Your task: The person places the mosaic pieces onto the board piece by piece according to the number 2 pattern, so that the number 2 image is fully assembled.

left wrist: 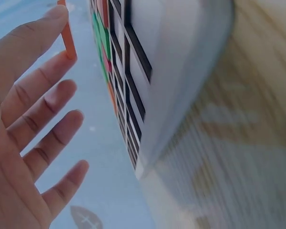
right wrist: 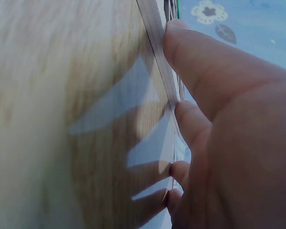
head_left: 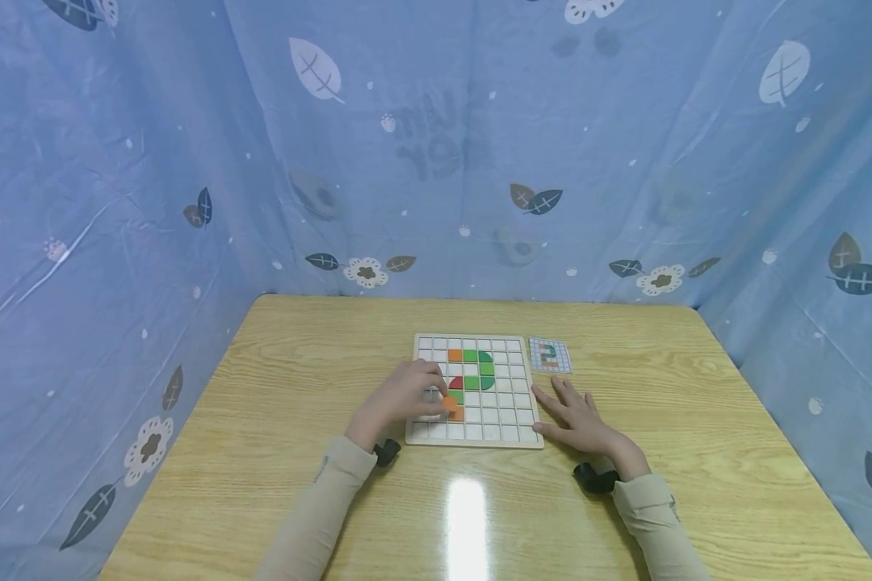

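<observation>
Thumb and index finger of my left hand pinch an orange tile over the lower left part of a white gridded board. Seen from the left wrist, the tile is thin and held edge-on, apart from the board; the other fingers are spread. My right hand lies with spread fingers at the board's right edge. In the right wrist view its thumb touches the rim. On the board sit green tiles, a red quarter-round tile and orange tiles.
A small pattern card with a coloured figure on a grid lies right of the board, beyond my right fingertips. Everything rests on a wooden table. Blue leaf-print curtains stand behind and at both sides.
</observation>
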`<action>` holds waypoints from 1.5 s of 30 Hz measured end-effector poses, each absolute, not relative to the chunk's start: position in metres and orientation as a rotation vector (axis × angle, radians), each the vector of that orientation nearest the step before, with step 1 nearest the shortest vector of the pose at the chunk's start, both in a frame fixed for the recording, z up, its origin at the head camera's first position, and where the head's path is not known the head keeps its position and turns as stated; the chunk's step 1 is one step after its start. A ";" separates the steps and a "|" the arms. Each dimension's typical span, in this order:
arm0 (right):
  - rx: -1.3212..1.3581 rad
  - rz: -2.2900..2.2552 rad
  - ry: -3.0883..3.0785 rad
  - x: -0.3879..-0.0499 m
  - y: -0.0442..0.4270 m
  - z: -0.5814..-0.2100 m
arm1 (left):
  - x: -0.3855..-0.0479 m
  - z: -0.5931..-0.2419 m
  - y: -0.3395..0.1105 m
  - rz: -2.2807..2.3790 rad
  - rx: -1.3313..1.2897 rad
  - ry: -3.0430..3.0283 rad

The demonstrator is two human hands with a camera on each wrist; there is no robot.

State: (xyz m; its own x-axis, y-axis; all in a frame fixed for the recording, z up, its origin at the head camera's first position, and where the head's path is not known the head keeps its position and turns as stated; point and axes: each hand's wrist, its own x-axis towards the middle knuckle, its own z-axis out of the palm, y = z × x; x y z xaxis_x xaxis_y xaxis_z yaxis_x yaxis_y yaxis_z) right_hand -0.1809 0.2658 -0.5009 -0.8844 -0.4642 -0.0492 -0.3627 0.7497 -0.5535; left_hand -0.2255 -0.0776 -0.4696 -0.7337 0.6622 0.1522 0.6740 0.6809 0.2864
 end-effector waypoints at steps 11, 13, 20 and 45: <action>-0.662 -0.811 2.772 -0.180 0.267 -0.501 | -0.222 -0.470 -0.057 -0.349 -1.154 -2.852; -0.663 -0.810 2.772 -0.180 0.267 -0.501 | -0.222 -0.471 -0.055 -0.339 -1.153 -2.856; -0.662 -0.812 2.774 -0.180 0.267 -0.502 | -0.220 -0.475 -0.046 -0.330 -1.144 -2.859; -0.662 -0.822 2.762 -0.178 0.265 -0.498 | -0.212 -0.478 -0.032 -0.375 -0.996 -2.945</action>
State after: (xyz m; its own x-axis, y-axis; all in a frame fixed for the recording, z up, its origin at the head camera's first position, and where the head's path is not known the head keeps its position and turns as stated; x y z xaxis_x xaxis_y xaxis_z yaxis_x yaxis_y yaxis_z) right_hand -0.1785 0.2647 -0.4976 -0.8835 -0.4660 -0.0480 -0.3639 0.7473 -0.5560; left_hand -0.2122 -0.0318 -0.4777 -0.7978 0.5968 0.0859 0.5993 0.7691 0.2222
